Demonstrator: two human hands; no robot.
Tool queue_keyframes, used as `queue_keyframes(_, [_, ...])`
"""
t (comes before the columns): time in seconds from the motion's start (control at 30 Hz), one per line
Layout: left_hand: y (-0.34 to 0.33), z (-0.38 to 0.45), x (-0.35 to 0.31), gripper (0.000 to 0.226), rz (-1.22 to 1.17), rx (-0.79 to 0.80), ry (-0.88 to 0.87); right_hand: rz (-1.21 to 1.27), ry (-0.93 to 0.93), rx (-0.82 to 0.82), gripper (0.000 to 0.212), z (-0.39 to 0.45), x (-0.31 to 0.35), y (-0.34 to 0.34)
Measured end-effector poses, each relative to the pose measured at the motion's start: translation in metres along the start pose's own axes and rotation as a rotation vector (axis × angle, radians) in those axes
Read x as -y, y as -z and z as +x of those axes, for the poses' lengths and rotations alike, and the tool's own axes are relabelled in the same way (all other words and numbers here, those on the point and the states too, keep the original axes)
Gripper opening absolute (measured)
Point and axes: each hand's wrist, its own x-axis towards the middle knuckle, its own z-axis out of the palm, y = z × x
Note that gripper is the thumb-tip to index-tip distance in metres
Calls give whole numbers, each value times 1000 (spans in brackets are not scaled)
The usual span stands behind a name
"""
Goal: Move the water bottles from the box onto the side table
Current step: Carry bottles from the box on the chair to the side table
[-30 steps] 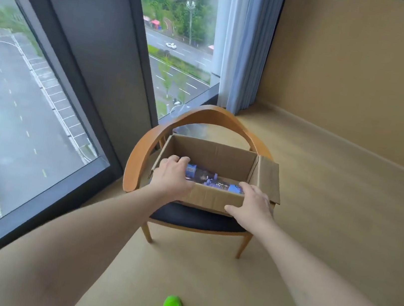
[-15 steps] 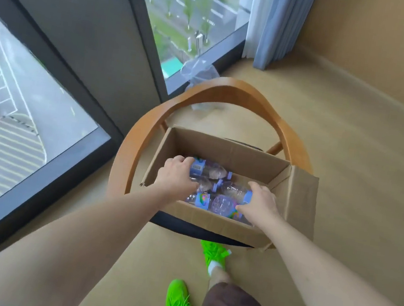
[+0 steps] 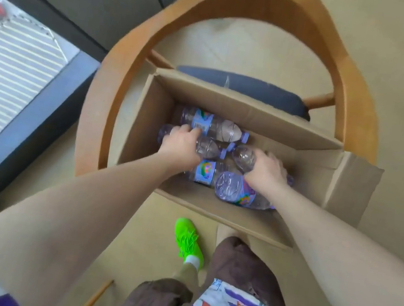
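An open cardboard box (image 3: 241, 109) sits on a wooden chair and holds several clear water bottles with blue caps and labels, all lying on their sides. Both my hands are down inside it. My left hand (image 3: 182, 144) curls over a bottle (image 3: 208, 148) in the left half, just below the far bottle (image 3: 215, 127). My right hand (image 3: 265, 171) wraps round another bottle (image 3: 243, 155) in the middle. A nearer bottle (image 3: 236, 189) lies against the front wall, and one more (image 3: 205, 173) lies under my wrists. No side table is in view.
The chair's curved wooden back (image 3: 265, 2) rings the box, and its dark cushion (image 3: 245, 86) shows behind. A window wall (image 3: 19, 68) runs along the left. My green shoe (image 3: 188, 238) and knees stand on the tan floor right in front of the box.
I have stepped close and now look straight down into the box. Both hands have gone from the box's front edge down onto the bottles and closed round one each.
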Motion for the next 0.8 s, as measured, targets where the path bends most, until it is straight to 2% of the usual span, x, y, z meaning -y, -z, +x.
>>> queue_keyframes(0.13, [-16, 22, 11, 67, 94, 55, 3, -47, -31, 42, 64, 31, 4, -12])
queue_keyframes(0.23, [-28, 29, 22, 58, 255, -12, -53, -89, -39, 52, 69, 49, 4, -23])
queue_keyframes(0.33, [-33, 35, 33, 61, 379, -46, -128, -120, -56, 47, 72, 61, 4, -32])
queue_keyframes(0.8, [-27, 38, 36, 58, 622, -121, -240, -166, -14, -8, 64, 66, 4, -31])
